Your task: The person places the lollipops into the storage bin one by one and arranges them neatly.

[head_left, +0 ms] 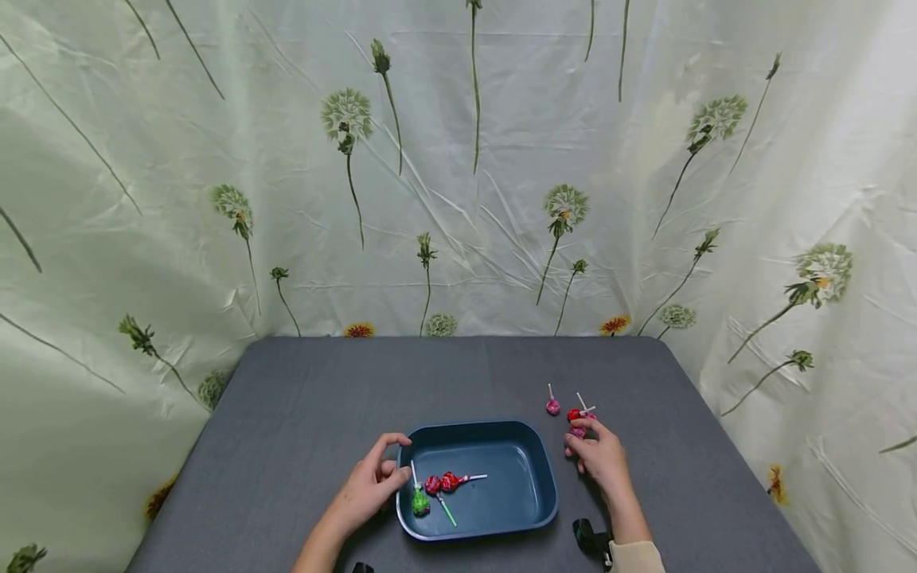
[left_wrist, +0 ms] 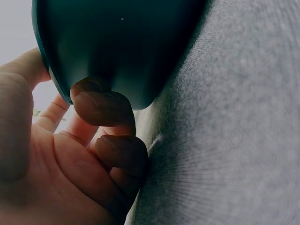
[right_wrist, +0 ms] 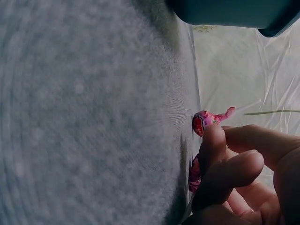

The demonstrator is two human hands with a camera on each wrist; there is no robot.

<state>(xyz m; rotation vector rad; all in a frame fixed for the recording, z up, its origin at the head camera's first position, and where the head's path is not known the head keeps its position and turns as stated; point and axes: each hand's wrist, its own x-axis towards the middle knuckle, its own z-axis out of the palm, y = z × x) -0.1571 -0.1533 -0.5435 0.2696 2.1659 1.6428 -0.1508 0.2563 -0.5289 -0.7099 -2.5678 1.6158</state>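
My left hand (head_left: 368,487) grips the left rim of a dark blue tray (head_left: 480,532), fingers curled about its edge; the left wrist view shows fingertips against the tray's wall (left_wrist: 122,51). In the tray lie a green-wrapped lollipop (head_left: 420,502) and two red-wrapped lollipops (head_left: 450,481). To the right of the tray, my right hand (head_left: 600,458) bends its fingers over a small group of lollipops, its fingertips right at a pink-wrapped lollipop (head_left: 577,432). In the right wrist view the fingers partly cover a pink lollipop (right_wrist: 194,176); I cannot tell if they pinch it.
A red lollipop (head_left: 574,415) lies just beyond my right fingertips. A separate pink lollipop (head_left: 552,407) lies farther left. All this is on a grey cloth-covered table (head_left: 344,382). A pale curtain (head_left: 444,199) with a dandelion print hangs behind the table's far edge.
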